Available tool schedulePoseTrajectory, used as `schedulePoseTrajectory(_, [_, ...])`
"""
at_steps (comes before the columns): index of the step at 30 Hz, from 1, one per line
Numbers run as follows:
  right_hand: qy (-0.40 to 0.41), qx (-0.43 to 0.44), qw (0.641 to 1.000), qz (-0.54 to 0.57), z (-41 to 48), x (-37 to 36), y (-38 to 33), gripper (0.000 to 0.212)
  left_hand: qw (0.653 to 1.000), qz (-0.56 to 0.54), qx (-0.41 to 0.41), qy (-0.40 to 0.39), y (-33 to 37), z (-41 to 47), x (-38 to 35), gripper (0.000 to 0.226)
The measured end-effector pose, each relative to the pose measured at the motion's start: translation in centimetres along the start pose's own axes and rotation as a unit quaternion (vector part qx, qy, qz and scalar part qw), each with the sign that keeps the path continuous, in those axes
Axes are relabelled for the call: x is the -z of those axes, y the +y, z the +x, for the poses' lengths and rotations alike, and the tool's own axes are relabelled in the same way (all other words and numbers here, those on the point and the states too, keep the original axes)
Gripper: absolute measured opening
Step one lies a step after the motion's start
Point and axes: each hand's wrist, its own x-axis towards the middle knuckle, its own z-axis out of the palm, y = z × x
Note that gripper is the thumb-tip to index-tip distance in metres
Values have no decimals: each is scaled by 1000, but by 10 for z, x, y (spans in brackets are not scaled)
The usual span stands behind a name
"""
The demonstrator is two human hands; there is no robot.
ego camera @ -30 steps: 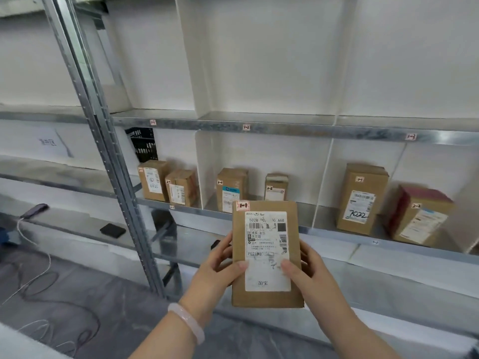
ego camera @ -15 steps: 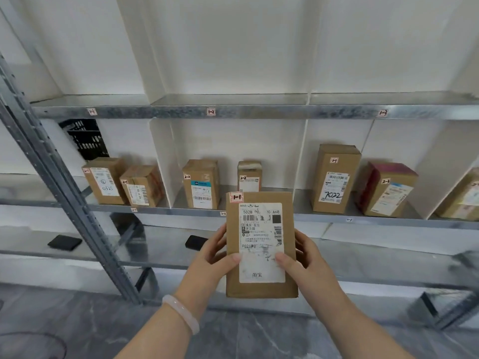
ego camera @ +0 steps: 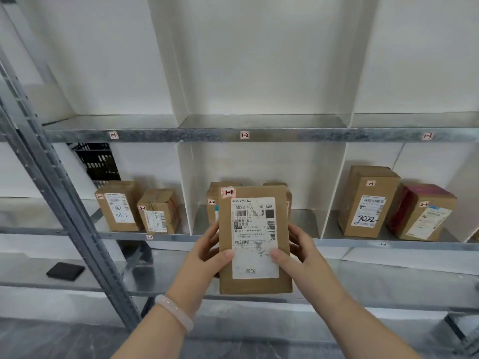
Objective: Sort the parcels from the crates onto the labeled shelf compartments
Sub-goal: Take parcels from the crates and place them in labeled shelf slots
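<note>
- Galvanised steel shelf [ego camera: 285, 134] fills the view. Its top tier runs above the held parcel [ego camera: 255, 239] and is split into bays by white dividers [ego camera: 184, 177].
- No parcels visible in the top-tier bays. On the shelf edge, the 1-1 tag [ego camera: 113, 135] sits up-left of the parcel, the 1-2 tag [ego camera: 244, 135] straight above it and the 1-3 tag [ego camera: 427, 136] up-right.
- The tier behind the parcel carries brown boxes [ego camera: 118, 206]: two to its left, two to its right, at least two partly hidden behind it. Their stickers read 2-something, so each seems to sit in the bay its number names.
- The parcel is upright, shipping label toward the camera, clear of the shelf. It is probably held that way to check its code against the edge tags.
- Left hand [ego camera: 204, 257] and right hand [ego camera: 300, 252] clamp its long edges, thumbs [ego camera: 225, 255] pressed on the front, fingers behind. The two-sided hold keeps it square and readable.
- The red-bordered sticker [ego camera: 228, 192] at the parcel's top-left corner reads 1-1. My read: next move is up and left, into the bay over the 1-1 tag.
</note>
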Motion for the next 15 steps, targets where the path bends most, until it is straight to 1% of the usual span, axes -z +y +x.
schedulePoseTrajectory(2, [-16,7,1000,-5,14,-21,-7,64,1000,2,-6,-2,11,6,25,84])
schedulePoseTrajectory(4, [-25,10,1000,0,28,-38,-15,74,1000,-1,-13,8,19,12,48,88])
schedulePoseTrajectory(5, [-27,11,1000,3,36,-45,-19,72,1000,-4,-19,14,22,14,58,89])
schedulePoseTrajectory(7, [-33,21,999,7,52,-59,-25,60,999,-10,-34,28,29,19,78,89])
schedulePoseTrajectory(8, [-42,27,999,5,60,-67,-28,59,999,-13,-37,37,33,22,87,88])
schedulePoseTrajectory(11, [-83,46,995,2,83,-93,-37,66,996,-8,-57,71,47,34,113,86])
schedulePoseTrajectory(15, [-136,89,987,10,119,-123,-55,64,988,11,-107,113,74,53,139,89])
